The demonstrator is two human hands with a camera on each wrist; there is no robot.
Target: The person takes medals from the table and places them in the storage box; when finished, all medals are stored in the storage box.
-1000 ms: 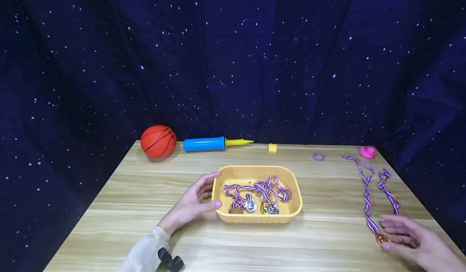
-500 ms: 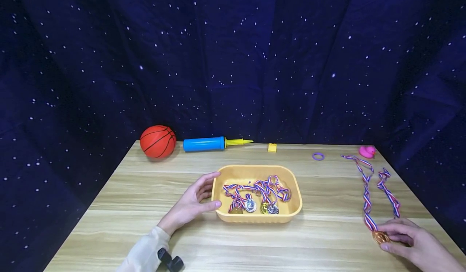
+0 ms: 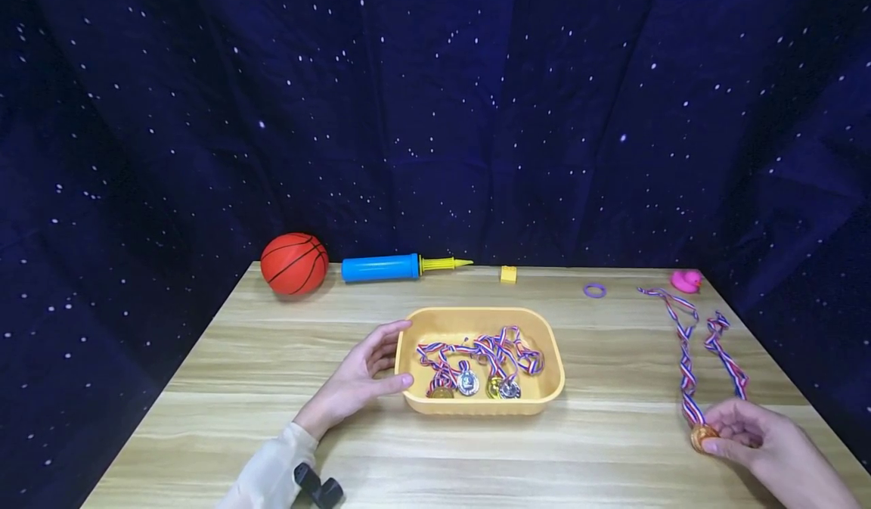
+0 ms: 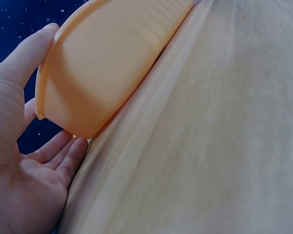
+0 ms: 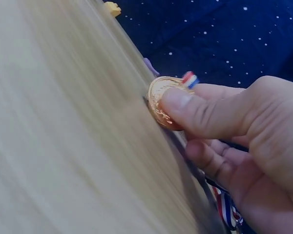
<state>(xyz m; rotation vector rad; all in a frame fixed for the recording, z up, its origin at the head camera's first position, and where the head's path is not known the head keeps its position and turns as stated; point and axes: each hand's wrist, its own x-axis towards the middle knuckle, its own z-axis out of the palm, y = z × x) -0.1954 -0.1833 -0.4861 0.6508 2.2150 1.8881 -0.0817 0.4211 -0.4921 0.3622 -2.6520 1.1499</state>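
My right hand (image 3: 769, 437) pinches a bronze-coloured medal (image 5: 161, 100) between thumb and fingers at the table's right side. Its red, white and blue ribbon (image 3: 687, 373) trails back along the wood. A second striped ribbon (image 3: 728, 354) lies to its right, its near end hidden behind that hand. My left hand (image 3: 364, 373) holds the left end of a yellow-orange plastic basin (image 3: 476, 407), thumb on the rim and fingers along the side. Inside lie several ribboned medals, among them a silver medal (image 3: 467, 383) and a gold medal (image 3: 494, 388).
Along the back edge stand a red basketball (image 3: 295, 264), a blue hand pump (image 3: 381, 268) with a yellow nozzle, a yellow block (image 3: 508, 274), a purple ring (image 3: 595, 290) and a pink rubber duck (image 3: 686, 281). A dark starry curtain (image 3: 435, 116) hangs behind the table.
My right hand has closed its thumb and fingers on the bronze medal and tilted it up, shifting it slightly left. My left hand and the basin stay where they were.
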